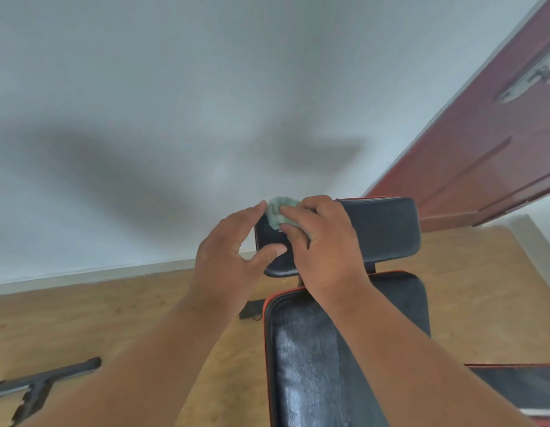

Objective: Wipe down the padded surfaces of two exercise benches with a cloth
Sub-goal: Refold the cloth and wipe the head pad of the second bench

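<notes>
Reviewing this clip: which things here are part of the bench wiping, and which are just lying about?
Part of the job:
cloth, held by the right hand
headrest pad, with the left hand at its edge
back pad

Lying about:
black frame piece on the floor
door
small black object on the floor

**Cloth on bench headrest pad**

Pale green cloth (278,212), bunched up, sits at the upper left corner of the black headrest pad (378,229). Headrest pad is rectangular and set crosswise above the long back pad (323,359). Back pad is black with red piping, streaky sheen down its middle. Second padded surface (520,383), black with red edge, just to its right.
</notes>
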